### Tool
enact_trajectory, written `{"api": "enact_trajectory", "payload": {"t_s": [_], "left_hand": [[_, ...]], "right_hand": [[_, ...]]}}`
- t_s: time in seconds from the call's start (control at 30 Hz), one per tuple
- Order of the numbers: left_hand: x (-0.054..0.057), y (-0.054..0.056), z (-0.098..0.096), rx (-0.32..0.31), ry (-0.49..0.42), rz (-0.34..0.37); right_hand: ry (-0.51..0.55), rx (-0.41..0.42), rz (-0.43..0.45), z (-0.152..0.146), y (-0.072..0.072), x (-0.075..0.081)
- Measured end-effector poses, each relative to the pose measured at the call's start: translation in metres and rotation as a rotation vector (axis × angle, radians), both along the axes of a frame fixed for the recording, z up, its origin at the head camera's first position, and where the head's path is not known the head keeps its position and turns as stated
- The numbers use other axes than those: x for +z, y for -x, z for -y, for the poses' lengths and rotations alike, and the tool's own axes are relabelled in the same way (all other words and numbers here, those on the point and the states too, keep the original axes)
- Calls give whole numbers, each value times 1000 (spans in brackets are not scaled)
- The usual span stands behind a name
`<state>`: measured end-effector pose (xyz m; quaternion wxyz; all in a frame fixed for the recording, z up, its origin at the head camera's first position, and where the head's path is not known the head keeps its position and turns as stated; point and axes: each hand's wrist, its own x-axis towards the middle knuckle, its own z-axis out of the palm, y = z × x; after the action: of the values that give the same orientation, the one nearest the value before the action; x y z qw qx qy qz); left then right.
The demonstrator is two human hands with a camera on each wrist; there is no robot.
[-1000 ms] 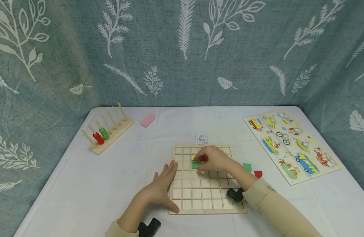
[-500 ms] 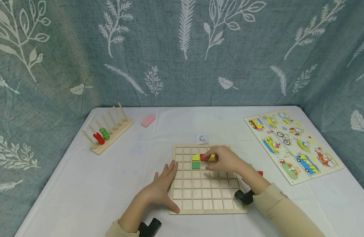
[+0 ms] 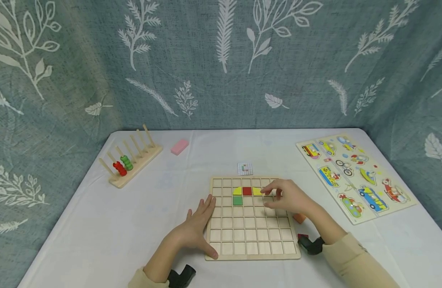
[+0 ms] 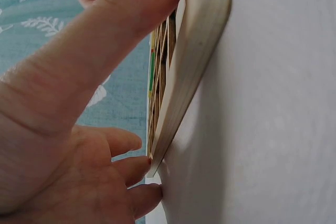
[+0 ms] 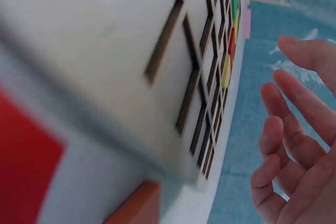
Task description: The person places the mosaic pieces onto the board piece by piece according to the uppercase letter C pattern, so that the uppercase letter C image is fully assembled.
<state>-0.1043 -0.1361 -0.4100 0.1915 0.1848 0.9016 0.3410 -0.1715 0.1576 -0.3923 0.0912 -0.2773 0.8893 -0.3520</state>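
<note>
A wooden grid board lies flat on the white table. Within its upper cells sit a yellow tile, a red tile and a second yellow tile in a row. Below the left yellow one is a green tile. My left hand rests on the board's left edge, thumb at the near corner, fingers spread. Over the board's upper right, just right of the second yellow tile, hovers my right hand. In the right wrist view its fingers are loosely bent and hold nothing.
An orange block and a red piece lie right of the board, partly hidden by my right arm. A small patterned card is behind it. Farther out are a pink block, a peg stand and a vehicle puzzle.
My right hand has moved right from the red tile, past the second yellow tile, uncovering both. Earlier its fingertips were at those tiles. The left hand has stayed put.
</note>
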Motion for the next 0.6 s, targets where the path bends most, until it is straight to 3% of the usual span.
{"api": "enact_trajectory", "payload": {"t_s": [0.6], "left_hand": [[-2,-1,0,-2,-1,-3]], "right_hand": [[-27,-171,0,-39,-14,-9]]}}
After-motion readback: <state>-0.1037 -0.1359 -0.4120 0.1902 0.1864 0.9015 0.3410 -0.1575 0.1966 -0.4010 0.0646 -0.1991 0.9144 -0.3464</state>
